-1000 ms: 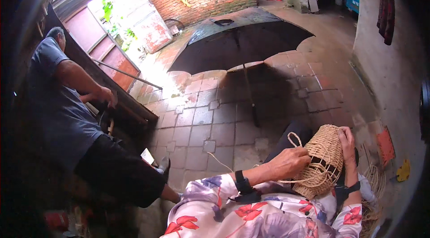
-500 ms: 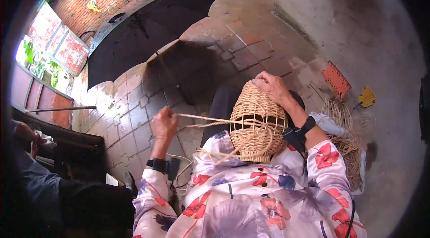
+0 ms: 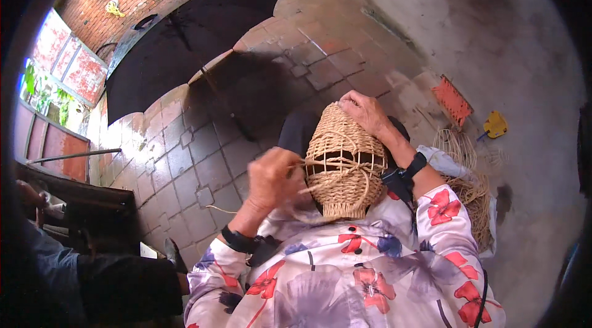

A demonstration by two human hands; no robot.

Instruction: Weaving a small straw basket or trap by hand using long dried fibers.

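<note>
A woven basket (image 3: 346,186) of straw-coloured cord rests on my lap, its narrow rim toward me. Around its middle runs an open band where bare upright ribs show and loose cords cross. My right hand (image 3: 365,116) grips the basket's far end, fingers curled over the edge. Close by the basket's left side is my left hand (image 3: 275,180), closed around the weaving cord (image 3: 302,191), which runs to the open band. The left fingers are slightly blurred. A loose end of cord trails out left of my left wrist.
A black open umbrella (image 3: 185,44) lies on the paved floor ahead. To my right are coiled cords (image 3: 472,204) on a white sack, an orange-red perforated block (image 3: 452,101) and a yellow object (image 3: 495,124). Another person's dark-clothed leg (image 3: 129,285) is at lower left.
My left hand has come in from the left to beside the basket, and the cord that was stretched taut is now short. My right hand stays on the far end.
</note>
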